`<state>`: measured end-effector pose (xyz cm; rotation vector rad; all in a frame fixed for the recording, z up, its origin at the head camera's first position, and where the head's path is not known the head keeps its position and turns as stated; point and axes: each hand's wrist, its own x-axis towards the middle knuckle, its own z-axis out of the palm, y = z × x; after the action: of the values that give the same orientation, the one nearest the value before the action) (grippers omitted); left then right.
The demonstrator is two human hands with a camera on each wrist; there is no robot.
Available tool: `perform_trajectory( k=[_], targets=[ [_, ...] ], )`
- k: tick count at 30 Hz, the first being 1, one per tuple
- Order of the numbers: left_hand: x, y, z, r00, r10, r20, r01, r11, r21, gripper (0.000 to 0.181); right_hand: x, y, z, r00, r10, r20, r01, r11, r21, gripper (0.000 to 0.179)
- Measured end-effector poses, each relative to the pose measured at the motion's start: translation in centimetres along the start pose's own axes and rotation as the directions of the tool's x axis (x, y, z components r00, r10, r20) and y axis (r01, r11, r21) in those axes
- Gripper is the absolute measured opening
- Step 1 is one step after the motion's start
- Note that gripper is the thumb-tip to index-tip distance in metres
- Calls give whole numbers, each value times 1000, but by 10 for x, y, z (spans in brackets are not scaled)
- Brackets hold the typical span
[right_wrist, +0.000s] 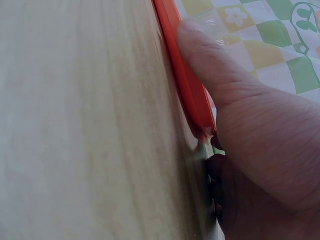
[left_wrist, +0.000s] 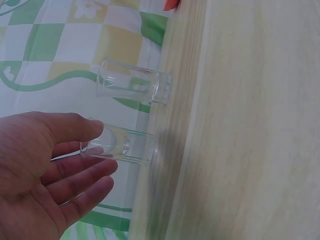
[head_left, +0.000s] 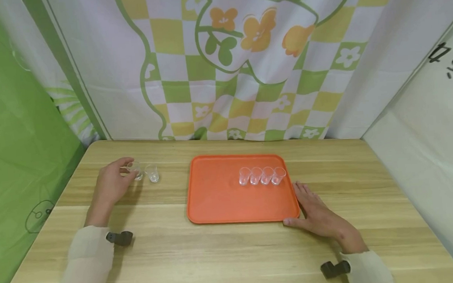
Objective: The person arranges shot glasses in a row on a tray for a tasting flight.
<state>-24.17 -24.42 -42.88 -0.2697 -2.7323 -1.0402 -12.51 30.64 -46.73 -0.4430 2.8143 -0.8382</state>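
At the table's left, my left hand [head_left: 112, 180] has its thumb and fingers around the upper part of a small clear shot glass [left_wrist: 142, 147], which stands upright. Beside it, to the right, is a second clear shot glass [head_left: 153, 174], untouched. An orange tray [head_left: 218, 194] lies mid-table, bearing a row of several upright shot glasses [head_left: 255, 176] toward its right side. My right hand [head_left: 318, 214] is at the tray's right front corner. Its thumb [right_wrist: 210, 55] rests on the rim, and the other fingers extend along the right side, partly hidden in the right wrist view.
The wooden table [head_left: 219, 260] reaches back to a checked, flowered curtain [head_left: 243, 96]. A green cloth wall [head_left: 17, 143] borders the left, and a white one [head_left: 418, 123] the right. Dark wrist cameras sit on both sleeves.
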Motion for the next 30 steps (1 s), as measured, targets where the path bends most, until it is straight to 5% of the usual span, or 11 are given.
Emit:
perform_trajectory(
  k=[17, 30],
  targets=[
    [-2, 16, -10, 997, 35, -74, -36, 999, 0, 40, 0, 1, 2, 1000, -12, -9, 12, 1000, -12, 111],
    [1, 40, -18, 980, 88, -181, -87, 996, 9, 35, 0, -1, 1, 1000, -12, -9, 12, 1000, -7, 110]
  ],
)
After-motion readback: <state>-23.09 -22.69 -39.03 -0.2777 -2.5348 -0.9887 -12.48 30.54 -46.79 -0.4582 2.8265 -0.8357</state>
